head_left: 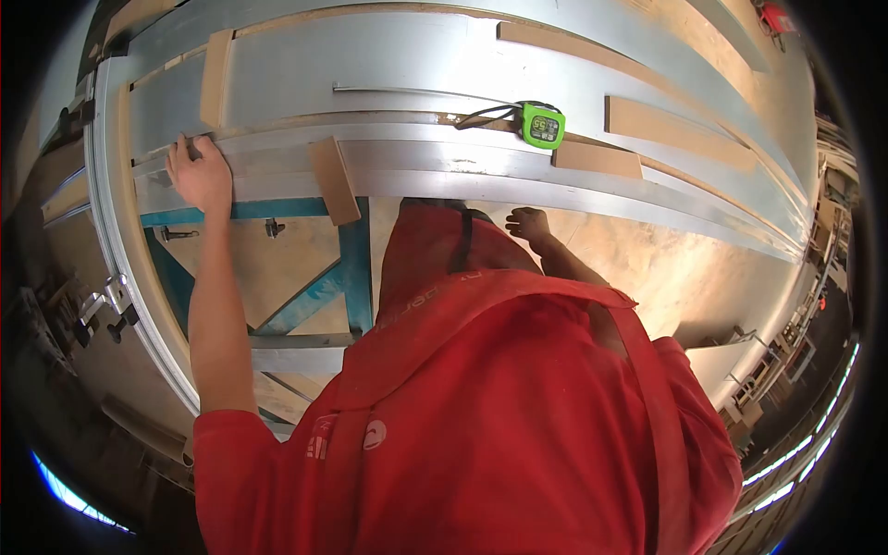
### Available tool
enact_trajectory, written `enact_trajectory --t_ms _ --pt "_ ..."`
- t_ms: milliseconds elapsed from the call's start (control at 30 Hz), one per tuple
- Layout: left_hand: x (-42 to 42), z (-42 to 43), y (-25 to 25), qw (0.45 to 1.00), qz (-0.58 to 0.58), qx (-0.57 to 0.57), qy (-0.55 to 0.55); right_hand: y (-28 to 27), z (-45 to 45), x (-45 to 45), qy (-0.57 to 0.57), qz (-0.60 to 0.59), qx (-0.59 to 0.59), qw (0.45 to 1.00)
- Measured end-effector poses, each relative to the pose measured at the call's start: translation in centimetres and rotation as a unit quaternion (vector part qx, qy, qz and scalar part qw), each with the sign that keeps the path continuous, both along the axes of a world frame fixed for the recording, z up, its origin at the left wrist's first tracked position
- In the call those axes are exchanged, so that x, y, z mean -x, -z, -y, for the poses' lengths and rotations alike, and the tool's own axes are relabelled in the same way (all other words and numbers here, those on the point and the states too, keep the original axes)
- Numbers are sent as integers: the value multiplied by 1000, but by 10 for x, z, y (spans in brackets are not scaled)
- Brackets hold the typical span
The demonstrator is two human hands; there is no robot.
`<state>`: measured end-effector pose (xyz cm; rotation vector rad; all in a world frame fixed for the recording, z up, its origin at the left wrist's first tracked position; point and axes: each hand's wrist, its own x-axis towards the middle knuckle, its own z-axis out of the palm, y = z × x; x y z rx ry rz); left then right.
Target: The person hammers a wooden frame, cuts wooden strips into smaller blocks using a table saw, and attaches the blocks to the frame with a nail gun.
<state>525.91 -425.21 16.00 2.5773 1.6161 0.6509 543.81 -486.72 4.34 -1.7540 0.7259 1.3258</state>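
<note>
My left hand [200,174] rests at the left end of a long silver metal profile [425,166], its fingers slightly bent and apart on the metal. Below the profile's front edge, close to my body, my right hand [528,225] hangs with loosely bent, parted fingers and holds nothing. A green tape measure [542,126] lies on the metal surface, its blade [416,91] out to the left and a dark strap beside it. One brown block [334,180] lies across the profile between my hands. Another brown strip [215,80] is just beyond my left hand.
More brown blocks [680,132] lie on the metal sheets [370,51] at the right. A pale rail [120,222] with clamps borders the left side. Beneath the profile is a teal frame [355,268]. Shelving and materials stand at the far right.
</note>
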Motion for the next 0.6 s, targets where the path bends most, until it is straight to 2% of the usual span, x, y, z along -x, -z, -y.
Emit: enact_trajectory --t_ms 33,67,100,167,233,267,300,400,433,467,500,567,600 --pt "0 1 -4 1000 -9 -2 -1 16 10 0 3 -3 -19 1000" --pt "-1 2 -7 1000 -4 4 1 4 -4 -3 -23 17 -1 1000" --pt "-1 2 -7 1000 2 9 2 -4 -18 -7 -7 28 -23 999" --pt "4 2 -4 1000 -11 -4 0 22 -21 -10 68 47 -54 995" --pt "-4 -2 -6 1000 -2 17 -7 30 -29 -16 80 42 -74 993" --pt "-4 -1 -9 1000 -1 14 -1 34 -23 -16 123 48 -157 979" --pt "-6 1 -9 1000 -5 18 -4 37 -12 -15 126 49 -158 978" --pt "-8 4 -12 1000 -6 5 -15 13 -36 -22 316 55 -275 906" --pt "-6 2 -11 1000 -2 -7 -15 29 -27 -22 281 59 -273 918" --pt "-4 2 -6 1000 1 -19 -15 51 -9 -36 497 -238 -422 720" --pt "-3 0 -4 1000 0 -23 -18 51 -9 -38 474 -255 -439 720" --pt "-7 2 -10 999 -1 -22 -29 52 -10 -38 303 -81 -463 829" --pt "-9 4 -13 999 0 -13 -38 52 -10 -39 211 17 -466 859"
